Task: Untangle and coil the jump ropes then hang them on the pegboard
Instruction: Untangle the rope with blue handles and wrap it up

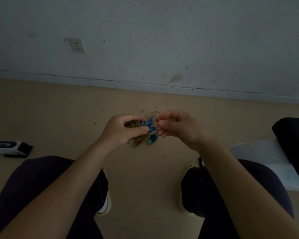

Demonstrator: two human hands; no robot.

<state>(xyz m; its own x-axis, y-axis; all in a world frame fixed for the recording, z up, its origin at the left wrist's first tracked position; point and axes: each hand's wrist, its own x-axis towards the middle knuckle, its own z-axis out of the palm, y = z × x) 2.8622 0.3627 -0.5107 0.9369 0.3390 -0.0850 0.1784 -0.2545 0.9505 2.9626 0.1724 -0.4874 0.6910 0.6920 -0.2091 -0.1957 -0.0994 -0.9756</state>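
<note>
A small tangled bundle of jump ropes (pixel 149 125) hangs in the air between my hands, above the floor. It shows blue parts in the middle, yellow-green parts inside my left palm, clear cord loops on top and teal handle ends (pixel 152 139) dangling below. My left hand (pixel 123 130) grips the bundle's left side with curled fingers. My right hand (pixel 176 125) pinches a clear cord loop at the bundle's right edge between thumb and fingers. No pegboard is in view.
I sit with my knees apart over a beige floor (pixel 141 178). A white wall with a socket (pixel 77 45) faces me. A black-and-white box (pixel 9 147) lies on the floor at left. A black object on white material (pixel 293 144) sits at right.
</note>
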